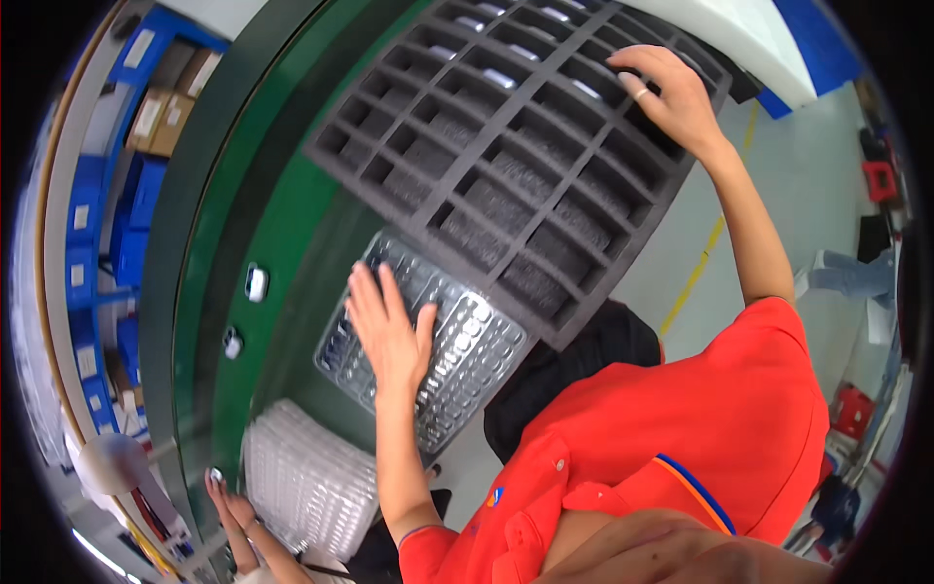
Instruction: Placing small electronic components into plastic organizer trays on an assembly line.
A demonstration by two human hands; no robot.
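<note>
My left hand (pixel 387 331) lies with spread fingers over a clear plastic tray (pixel 467 341) of small moulded pockets and holds nothing that I can see. At the far right my right hand (pixel 673 95), with a ring on one digit, reaches over a dark grey foam tray (pixel 457 180) divided into many rectangular slots. Its fingers curve at a slot near the tray's right edge, with a gap between them and the thumb. Nothing shows in that gap; the slot beneath is partly hidden. A pale, shiny piece (pixel 587 90) sits in a slot beside these fingers. Several more fill far slots.
Two small white-and-dark devices (pixel 256 283) rest on the green conveyor (pixel 219 263) at left. A stack of clear trays (pixel 304 477) stands at the lower left, near another person's hands (pixel 238 511). Blue shelving bins (pixel 86 209) line the far left; a grey floor (pixel 681 258) shows at right.
</note>
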